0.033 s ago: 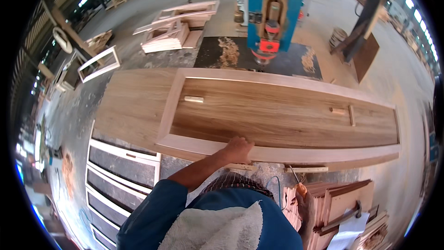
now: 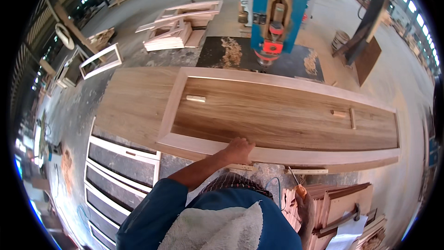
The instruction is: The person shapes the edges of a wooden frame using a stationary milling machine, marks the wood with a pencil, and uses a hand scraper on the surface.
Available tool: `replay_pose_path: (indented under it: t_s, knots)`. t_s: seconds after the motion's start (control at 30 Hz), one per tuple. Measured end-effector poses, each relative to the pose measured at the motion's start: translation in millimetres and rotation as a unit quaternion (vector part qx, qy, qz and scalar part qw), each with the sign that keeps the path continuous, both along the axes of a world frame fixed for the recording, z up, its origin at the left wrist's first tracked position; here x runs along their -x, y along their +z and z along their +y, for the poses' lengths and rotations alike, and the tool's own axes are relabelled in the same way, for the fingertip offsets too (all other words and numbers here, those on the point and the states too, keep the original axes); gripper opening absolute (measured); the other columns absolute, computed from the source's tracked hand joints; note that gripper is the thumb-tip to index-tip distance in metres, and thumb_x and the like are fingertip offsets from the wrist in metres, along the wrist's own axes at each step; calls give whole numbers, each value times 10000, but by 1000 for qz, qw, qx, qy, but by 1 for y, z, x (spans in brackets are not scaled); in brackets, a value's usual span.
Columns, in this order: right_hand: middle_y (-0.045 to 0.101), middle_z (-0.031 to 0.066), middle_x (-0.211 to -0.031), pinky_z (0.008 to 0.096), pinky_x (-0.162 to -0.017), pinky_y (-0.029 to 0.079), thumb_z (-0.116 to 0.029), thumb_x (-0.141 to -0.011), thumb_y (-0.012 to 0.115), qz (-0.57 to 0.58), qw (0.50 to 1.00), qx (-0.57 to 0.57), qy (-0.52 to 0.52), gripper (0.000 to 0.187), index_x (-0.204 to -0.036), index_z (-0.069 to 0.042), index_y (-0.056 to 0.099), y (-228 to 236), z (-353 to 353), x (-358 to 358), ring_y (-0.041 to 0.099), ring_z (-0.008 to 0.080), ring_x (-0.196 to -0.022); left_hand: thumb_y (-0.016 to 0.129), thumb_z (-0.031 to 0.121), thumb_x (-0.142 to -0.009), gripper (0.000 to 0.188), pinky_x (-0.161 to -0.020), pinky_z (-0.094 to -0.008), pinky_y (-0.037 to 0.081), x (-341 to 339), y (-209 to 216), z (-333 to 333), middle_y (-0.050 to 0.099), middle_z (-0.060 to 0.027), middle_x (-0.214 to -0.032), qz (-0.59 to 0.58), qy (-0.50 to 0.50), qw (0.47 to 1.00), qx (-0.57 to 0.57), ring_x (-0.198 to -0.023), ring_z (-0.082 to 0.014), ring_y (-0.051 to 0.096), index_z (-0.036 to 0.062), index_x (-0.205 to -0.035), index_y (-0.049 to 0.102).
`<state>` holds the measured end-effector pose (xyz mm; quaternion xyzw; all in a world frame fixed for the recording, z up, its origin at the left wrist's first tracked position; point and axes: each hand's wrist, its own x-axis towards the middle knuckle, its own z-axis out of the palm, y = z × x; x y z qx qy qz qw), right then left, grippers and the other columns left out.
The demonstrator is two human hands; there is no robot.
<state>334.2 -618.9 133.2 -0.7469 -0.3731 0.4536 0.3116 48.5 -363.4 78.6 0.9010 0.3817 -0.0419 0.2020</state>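
Head view: left hand (image 2: 239, 150) lay flat, fingers spread, on near rail of pale frame (image 2: 203, 144) set over long wood door panel (image 2: 286, 118); right hand (image 2: 303, 206) gripped screwdriver (image 2: 296, 181), low, off panel. Frame seated; fixing seemingly not begun.

Concrete workshop floor (image 2: 397, 83), blue machine (image 2: 277, 14) at back, daylight thru side openings.

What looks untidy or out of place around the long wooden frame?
Wood shavings lie in loose heaps on the dark mat under the blue machine, behind the frame. Nothing looks damaged. The left hand rests on the frame's near rail.
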Motion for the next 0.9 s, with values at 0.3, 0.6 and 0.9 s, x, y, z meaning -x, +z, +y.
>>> replay_pose_path:
  t_s: [0.3,0.6,0.9]
  knots:
    - [678,291,-941,484,-812,515,-400,-991,539,-97,981,71,151,419,-1086,-3,632,15,81,31,654,445,-976,704,447,-764,514,-893,-490,504,20,1,-7,694,-203,-993,-90,111,987,77,-1041,-383,638,13,-1033,651]
    - [702,225,-948,432,-783,519,-360,-966,615,-50,930,75,356,376,-1185,-55,629,91,155,93,650,448,-896,633,352,-832,354,-888,-510,509,102,4,18,705,-211,-988,-29,280,959,28,-986,-366,677,49,-989,726]
    - [652,208,-736,453,-669,510,-318,-963,627,-284,850,-177,406,318,-1057,-14,641,85,188,144,644,382,-709,657,301,-853,246,-974,-510,409,165,-2,20,713,-142,-979,22,321,931,-174,-1029,-300,649,77,-919,732]
